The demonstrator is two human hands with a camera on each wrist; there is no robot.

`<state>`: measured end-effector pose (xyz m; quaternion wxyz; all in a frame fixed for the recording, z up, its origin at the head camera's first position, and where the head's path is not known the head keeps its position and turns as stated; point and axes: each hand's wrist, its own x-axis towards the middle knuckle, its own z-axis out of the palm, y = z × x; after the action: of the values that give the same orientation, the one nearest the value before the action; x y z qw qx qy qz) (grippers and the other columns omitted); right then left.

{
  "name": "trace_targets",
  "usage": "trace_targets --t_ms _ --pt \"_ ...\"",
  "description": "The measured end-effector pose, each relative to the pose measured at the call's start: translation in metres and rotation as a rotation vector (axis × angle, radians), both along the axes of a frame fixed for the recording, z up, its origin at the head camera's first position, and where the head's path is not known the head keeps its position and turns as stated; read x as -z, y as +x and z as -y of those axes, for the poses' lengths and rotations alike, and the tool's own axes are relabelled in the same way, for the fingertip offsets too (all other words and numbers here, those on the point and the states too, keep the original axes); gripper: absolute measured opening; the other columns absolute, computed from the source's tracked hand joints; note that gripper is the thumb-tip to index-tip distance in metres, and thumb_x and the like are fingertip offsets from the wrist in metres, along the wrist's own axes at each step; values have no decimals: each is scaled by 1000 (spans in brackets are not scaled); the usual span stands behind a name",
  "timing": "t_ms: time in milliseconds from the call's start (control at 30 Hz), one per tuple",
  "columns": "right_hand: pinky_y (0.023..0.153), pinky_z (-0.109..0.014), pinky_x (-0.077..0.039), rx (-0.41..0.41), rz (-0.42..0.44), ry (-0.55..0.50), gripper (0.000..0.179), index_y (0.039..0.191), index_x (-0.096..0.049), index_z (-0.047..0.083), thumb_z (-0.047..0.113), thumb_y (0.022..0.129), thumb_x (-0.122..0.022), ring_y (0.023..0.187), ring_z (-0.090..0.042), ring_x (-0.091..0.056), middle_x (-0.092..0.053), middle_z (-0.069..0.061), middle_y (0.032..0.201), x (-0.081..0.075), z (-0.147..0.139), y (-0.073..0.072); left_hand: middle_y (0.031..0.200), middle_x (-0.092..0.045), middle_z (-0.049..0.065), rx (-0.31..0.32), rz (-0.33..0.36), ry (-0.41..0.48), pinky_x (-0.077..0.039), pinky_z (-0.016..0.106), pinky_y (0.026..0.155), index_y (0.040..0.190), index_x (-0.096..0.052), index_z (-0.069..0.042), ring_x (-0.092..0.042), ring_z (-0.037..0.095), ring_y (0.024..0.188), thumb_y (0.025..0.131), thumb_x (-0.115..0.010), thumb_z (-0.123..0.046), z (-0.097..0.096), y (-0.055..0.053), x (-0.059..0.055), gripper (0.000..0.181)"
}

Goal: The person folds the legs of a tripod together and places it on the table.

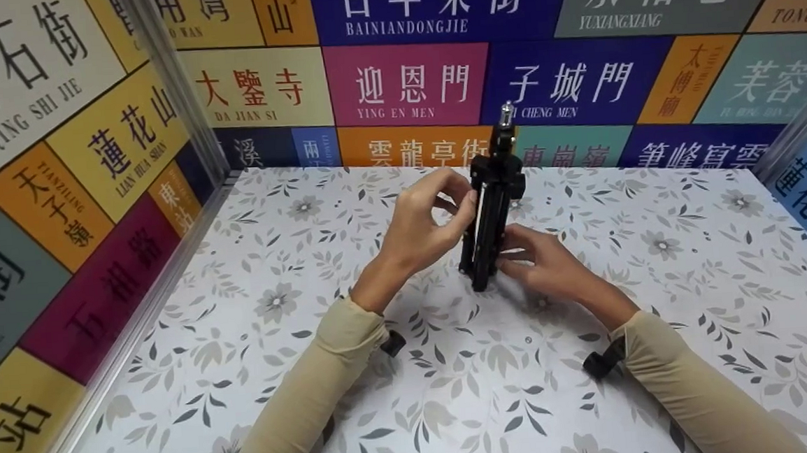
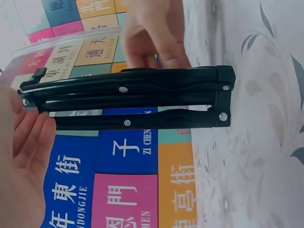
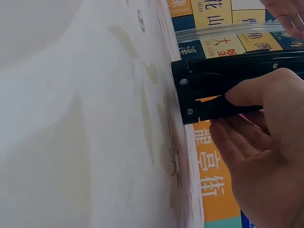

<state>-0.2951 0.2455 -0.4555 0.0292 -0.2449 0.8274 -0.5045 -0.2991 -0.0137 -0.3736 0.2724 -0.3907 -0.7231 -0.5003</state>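
Observation:
A folded black tripod [image 1: 490, 214] stands nearly upright in the head view, its legs drawn together and a silver screw tip at its top. My left hand [image 1: 427, 218] is at its upper left, thumb and forefinger pinching it near the hub where the legs join. Lower down, my right hand [image 1: 542, 263] holds a leg from the right. The right wrist view shows the right thumb [image 3: 251, 90] on one side of that leg and the fingers on the other. Riveted leg ends [image 2: 223, 97] are close to the tabletop; contact cannot be told.
A white tabletop [image 1: 279, 374] with grey flowers and leaves lies under both arms. Behind it rises a back wall [image 1: 409, 86] of coloured panels with Chinese lettering, and a similar side wall [image 1: 65, 198] borders the left. Black wrist devices [image 1: 602, 361] sit at the cuffs.

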Motion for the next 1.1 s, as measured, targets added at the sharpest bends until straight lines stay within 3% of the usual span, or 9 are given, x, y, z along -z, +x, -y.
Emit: trace_targets --t_ms 300,400,600,800,1100 --pt "110 -44 -60 -35 -11 121 42 138 -66 8 -3 99 -73 125 -38 -74 -75 -16 132 5 -4 -4 97 -67 5 -50 -10 26 -62 24 81 109 -64 -6 -66 13 91 105 -71 -23 -5 1 -8 19" --pt "109 -43 -61 -44 -21 127 42 138 -66 8 -4 99 -73 125 -37 -74 -76 -16 130 7 -5 -5 102 -67 7 -47 -6 29 -61 24 85 113 -65 -4 -66 16 96 105 -72 -26 -9 1 -11 24" --pt "108 -41 -62 -63 -43 119 42 138 -66 7 -6 99 -72 125 -36 -74 -76 -15 128 9 -1 -4 115 -67 8 -97 -21 32 -59 27 94 121 -66 -4 -65 21 107 104 -73 -31 -11 -2 -16 32" --pt "105 -39 -63 -85 -70 123 39 135 -67 4 -8 98 -72 122 -36 -74 -77 -15 124 14 2 -4 119 -67 6 -133 1 49 -57 29 96 126 -67 -8 -65 17 108 104 -73 -37 -12 -5 -24 37" --pt "105 -40 -63 -69 -77 118 37 131 -68 3 -9 96 -73 119 -38 -76 -77 -16 121 12 -2 -4 121 -74 6 -104 64 37 -57 23 103 131 -68 -8 -67 12 115 104 -73 -40 -25 -13 -38 42"
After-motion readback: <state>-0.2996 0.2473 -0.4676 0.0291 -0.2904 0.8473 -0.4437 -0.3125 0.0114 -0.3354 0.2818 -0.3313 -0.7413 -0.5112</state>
